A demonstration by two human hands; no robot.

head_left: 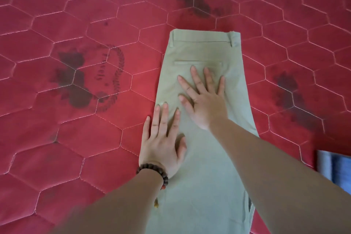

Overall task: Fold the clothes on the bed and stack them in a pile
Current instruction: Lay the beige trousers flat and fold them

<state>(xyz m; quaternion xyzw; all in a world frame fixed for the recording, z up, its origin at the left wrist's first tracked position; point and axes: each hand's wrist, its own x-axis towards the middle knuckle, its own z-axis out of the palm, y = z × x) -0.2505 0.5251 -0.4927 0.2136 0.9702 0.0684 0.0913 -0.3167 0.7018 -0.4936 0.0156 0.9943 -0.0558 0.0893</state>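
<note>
1. Item under work: a pair of khaki trousers (205,138) lies flat on the red quilted bed (76,129), already doubled leg on leg, back pocket (197,62) uppermost.

2. Long axis: the trousers run from 12 o'clock to 6 o'clock in the head view. The waistband (205,37) sits at the 12 o'clock end, away from the person; the legs run toward 6 o'clock and pass out of frame, so the hems are not visible.

3. Left hand (163,142): laid palm down on the 9 o'clock edge of the trousers, about the seat and thigh. Its fingers (164,114) are straight and slightly spread, pointing to 12 o'clock; the outermost finger appears to overhang onto the bed. It grasps nothing. A beaded bracelet (152,172) is on that wrist.

4. Right hand (205,100): laid palm down on the seat, just toward 6 o'clock from the back pocket, and the nearer of the two to the waistband. Its fingers (208,78) are straight and splayed wide, pressing the cloth; nothing is gripped.

5. Assessment: both hands appear to be smoothing the fabric. In my judgement the next fold must run across the long axis, bringing hems toward the waistband or the reverse, which calls for a pinch the flat hands do not yet have.

6. Other: a folded blue garment (336,171) lies at 4 o'clock, well apart from the trousers; possibly the pile, though I cannot confirm it.
</note>
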